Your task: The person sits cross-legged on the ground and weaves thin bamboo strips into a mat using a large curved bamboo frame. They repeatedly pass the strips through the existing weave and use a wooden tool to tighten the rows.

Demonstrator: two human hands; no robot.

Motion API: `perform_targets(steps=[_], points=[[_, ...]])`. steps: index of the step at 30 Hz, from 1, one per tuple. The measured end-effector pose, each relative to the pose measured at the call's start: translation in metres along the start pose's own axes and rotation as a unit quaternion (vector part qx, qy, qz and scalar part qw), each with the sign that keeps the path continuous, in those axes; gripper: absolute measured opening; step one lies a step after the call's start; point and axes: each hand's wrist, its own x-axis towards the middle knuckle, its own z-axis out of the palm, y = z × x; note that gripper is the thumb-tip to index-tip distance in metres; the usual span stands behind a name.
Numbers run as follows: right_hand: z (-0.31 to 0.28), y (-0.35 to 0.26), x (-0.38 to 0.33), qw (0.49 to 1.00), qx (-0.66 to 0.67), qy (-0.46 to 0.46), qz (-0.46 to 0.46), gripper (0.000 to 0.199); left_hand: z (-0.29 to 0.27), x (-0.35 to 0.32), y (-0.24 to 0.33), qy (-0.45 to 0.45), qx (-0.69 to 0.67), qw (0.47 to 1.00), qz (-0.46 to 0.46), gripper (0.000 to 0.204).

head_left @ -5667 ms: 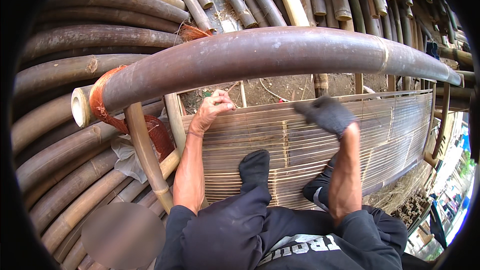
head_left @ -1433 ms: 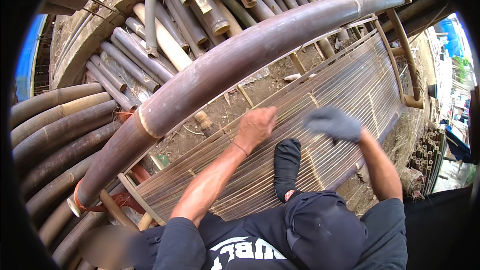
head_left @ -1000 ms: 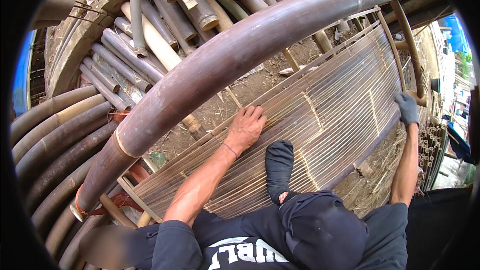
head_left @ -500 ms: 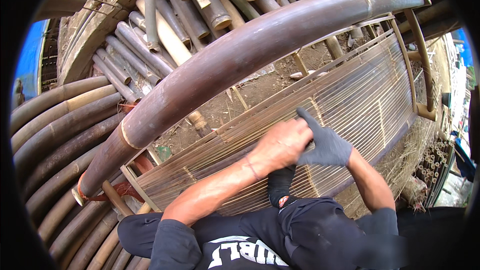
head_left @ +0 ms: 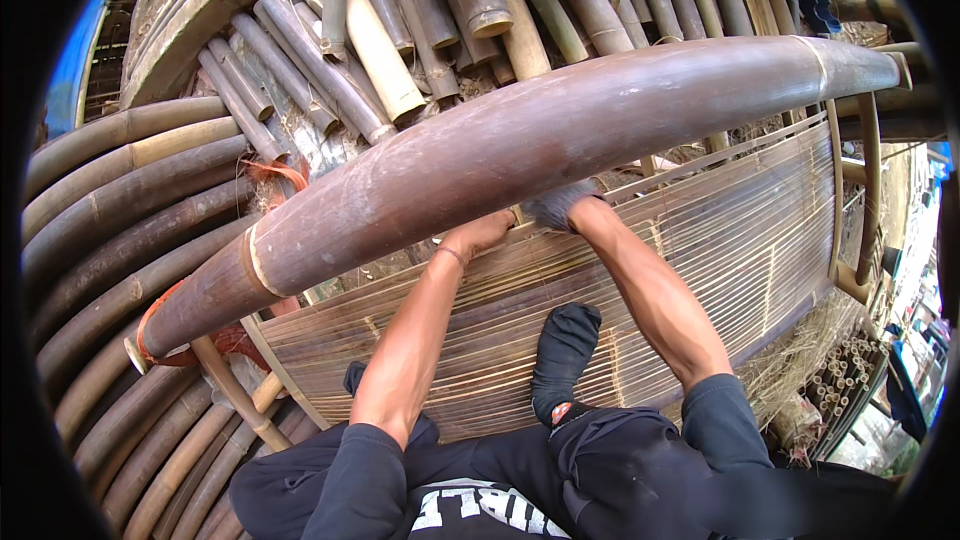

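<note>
Site: outdoor yard, stacked bamboo poles (head_left: 110, 190) | Work: slat mat (head_left: 700, 250) under large bamboo pole (head_left: 520, 150), fully filled with slats | Left hand (head_left: 480, 233), gloved right hand (head_left: 555, 208): at mat's far edge; grip closure cannot be told | Remaining: far edge.

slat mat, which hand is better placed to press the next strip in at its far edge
Probably the left hand: bare, it lies flat on the slat mat. The gloved right hand is half tucked under the big bamboo pole.

Black sleeves, grey glove (head_left: 556, 206), black sock (head_left: 565, 360)
</note>
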Motion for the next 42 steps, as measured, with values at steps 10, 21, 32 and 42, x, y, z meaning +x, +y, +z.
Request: perform_targets(steps=[10,21,32,42], points=[[-0.047,-0.036,-0.065,0.972,0.137,0.172,-0.079,0.033,-0.045,-0.068,0.063,-0.043,-0.243,0.968,-0.044,0.029],[-0.057,0.043,-0.434,0.507,0.630,0.559,0.184,0.029,-0.026,-0.065,0.060,0.103,-0.032,0.994,0.024,0.035],[0.004,0.096,-0.472,0.766,-0.167,0.169,0.598,0.051,0.011,-0.070,0.033,0.036,0.162,0.986,0.016,0.039],[-0.002,-0.063,-0.110,0.968,-0.029,0.236,0.080,0.020,0.009,-0.065,0.030,0.012,0.158,0.987,-0.023,0.043]])
